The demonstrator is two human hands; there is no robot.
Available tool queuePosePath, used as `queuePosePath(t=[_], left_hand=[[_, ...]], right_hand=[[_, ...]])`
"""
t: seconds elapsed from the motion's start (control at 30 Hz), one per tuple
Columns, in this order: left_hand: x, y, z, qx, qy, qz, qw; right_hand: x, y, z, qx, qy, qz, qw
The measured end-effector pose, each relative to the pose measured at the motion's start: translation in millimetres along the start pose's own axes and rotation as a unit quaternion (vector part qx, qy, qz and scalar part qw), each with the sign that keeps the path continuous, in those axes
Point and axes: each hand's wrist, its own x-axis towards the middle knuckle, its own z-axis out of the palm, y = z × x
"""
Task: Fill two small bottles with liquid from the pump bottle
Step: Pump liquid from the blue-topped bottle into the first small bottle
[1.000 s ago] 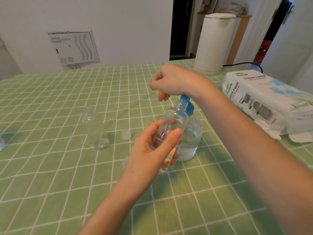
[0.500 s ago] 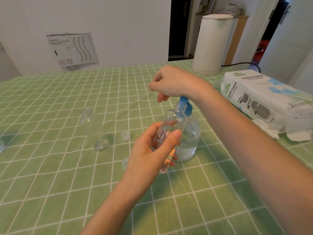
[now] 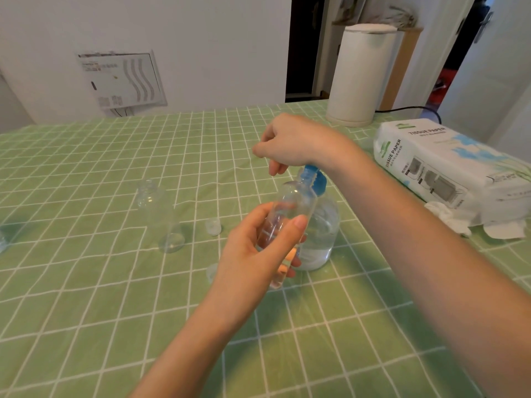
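My left hand (image 3: 255, 254) grips a small clear bottle (image 3: 290, 208), tilted with its mouth up against the blue spout of the pump bottle (image 3: 319, 234). That pump bottle stands on the green checked cloth and holds clear liquid in its lower part. My right hand (image 3: 290, 142) rests on top of its blue pump head (image 3: 314, 179), fingers curled down over it. A second small clear bottle (image 3: 161, 216) stands open and upright to the left. A small clear cap (image 3: 213, 226) lies between the two bottles; another cap (image 3: 212, 272) peeks out beside my left wrist.
A pack of tissue paper (image 3: 448, 170) lies at the right, with crumpled white tissues (image 3: 448, 216) in front of it. A white cylindrical appliance (image 3: 359, 76) with a black cable stands at the back. Another clear object (image 3: 2, 239) sits at the left edge.
Both hands have kept their hold and stayed almost in place; the pump head sits about as low as before. The view has shifted only slightly.
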Motion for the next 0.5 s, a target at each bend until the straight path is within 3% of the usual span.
queuePosePath(t=[0.5], left_hand=[[1, 1, 0, -0.001, 0.000, -0.002, 1.000]], right_hand=[[6, 0, -6, -0.003, -0.002, 0.000, 1.000]])
